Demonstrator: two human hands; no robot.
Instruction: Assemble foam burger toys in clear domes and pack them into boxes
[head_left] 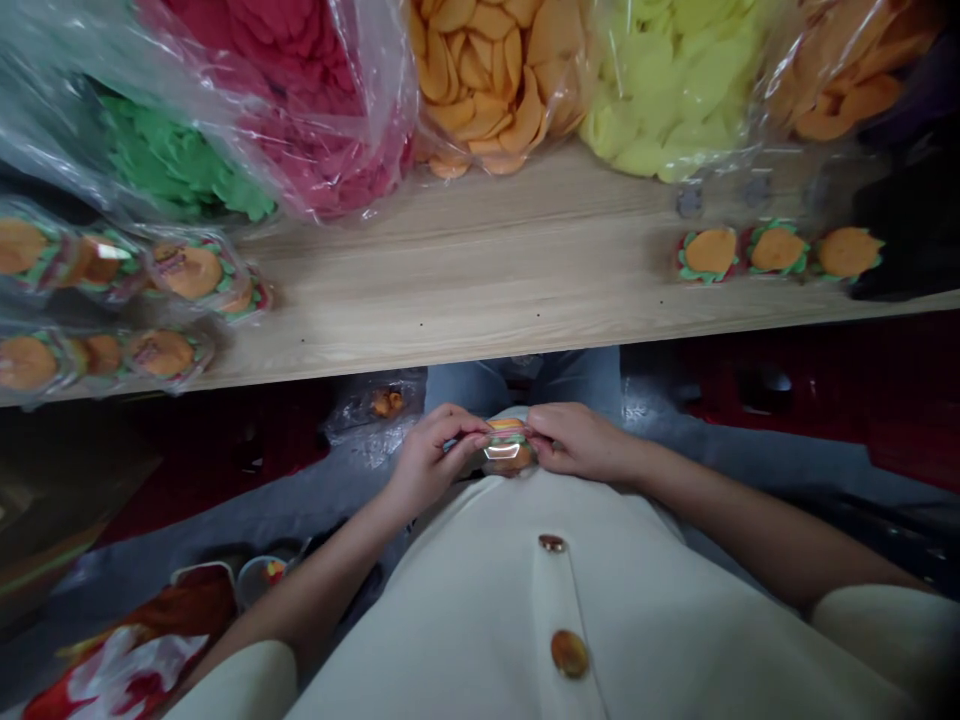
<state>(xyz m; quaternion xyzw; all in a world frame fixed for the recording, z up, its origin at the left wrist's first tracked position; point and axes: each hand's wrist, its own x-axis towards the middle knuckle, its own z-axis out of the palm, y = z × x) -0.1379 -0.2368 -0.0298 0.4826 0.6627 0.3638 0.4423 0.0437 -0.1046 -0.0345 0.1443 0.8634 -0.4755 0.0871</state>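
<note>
Both hands meet over my lap, below the edge of the wooden table (480, 290). My left hand (427, 460) and my right hand (577, 443) pinch a small burger-shaped felt piece in a shiny clear wrapper (508, 448) from either side, fingers closed on it. The piece shows orange, green and red layers. It is held just above my cream buttoned top.
Clear bags of green (172, 165), red (300, 110), orange (487, 80) and yellow (667, 90) felt shapes lie along the table's far side. Wrapped burger pieces (187, 270) lie at the left, three unwrapped ones (776, 250) at the right. A plastic bag (375, 410) hangs under the edge.
</note>
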